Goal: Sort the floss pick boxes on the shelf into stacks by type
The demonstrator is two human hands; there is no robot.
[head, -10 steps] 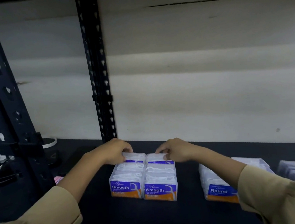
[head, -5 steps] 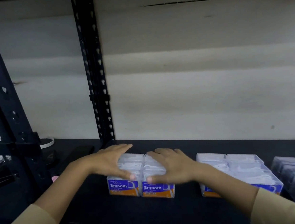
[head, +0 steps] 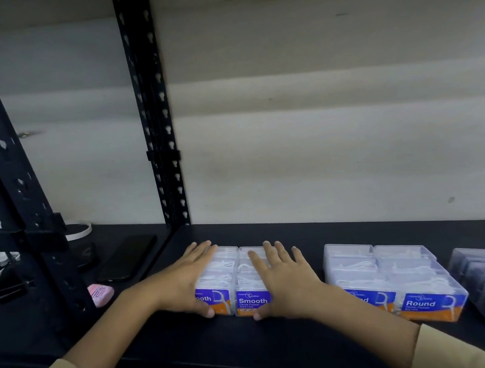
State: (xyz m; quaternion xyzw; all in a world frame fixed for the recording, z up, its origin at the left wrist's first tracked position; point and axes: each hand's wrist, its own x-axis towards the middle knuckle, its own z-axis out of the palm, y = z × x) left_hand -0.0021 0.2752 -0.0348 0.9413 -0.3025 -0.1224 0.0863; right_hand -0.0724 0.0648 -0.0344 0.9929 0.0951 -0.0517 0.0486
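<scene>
The left grip [head: 185, 278] and right grip [head: 285, 280] lay wide and flat, holding nothing, atop the Smooth boxes [head: 227, 263] on the shelf [head: 277, 343], Round boxes [head: 387, 268] beside.

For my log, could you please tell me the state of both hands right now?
Left hand: open, flat on the left Smooth box.
Right hand: open, flat on the right Smooth box.
</scene>
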